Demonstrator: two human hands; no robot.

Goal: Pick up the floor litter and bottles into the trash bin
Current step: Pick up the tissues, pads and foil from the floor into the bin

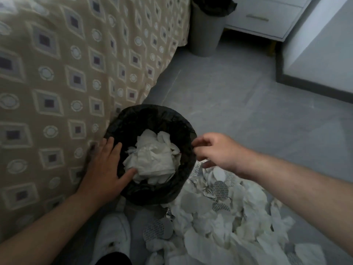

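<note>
A white shoe (112, 240) sits lowest in frame, at the foot of the bin.

The left hand (101, 167) lies flat on the near-left rim of the round trash bin with black plastic liner (152, 111), fingers straight, thumb reaching toward the contents; it grasps nothing. The right hand (215, 152) hovers at the right rim with fingers loosely curled. Whether they pinch the liner edge cannot be told.

Inside the bin, crumpled white tissue paper (152, 157) is piled close to the rim.

Progress is judged partial. A large heap of white paper scraps and printed round discs (219, 213) lies on the grey tiled floor (229, 92) just right of the bin (no bottles visible). It appears light and loose.

Beyond stand a patterned beige bedspread (66, 73) and a second grey bin (206, 31).
</note>
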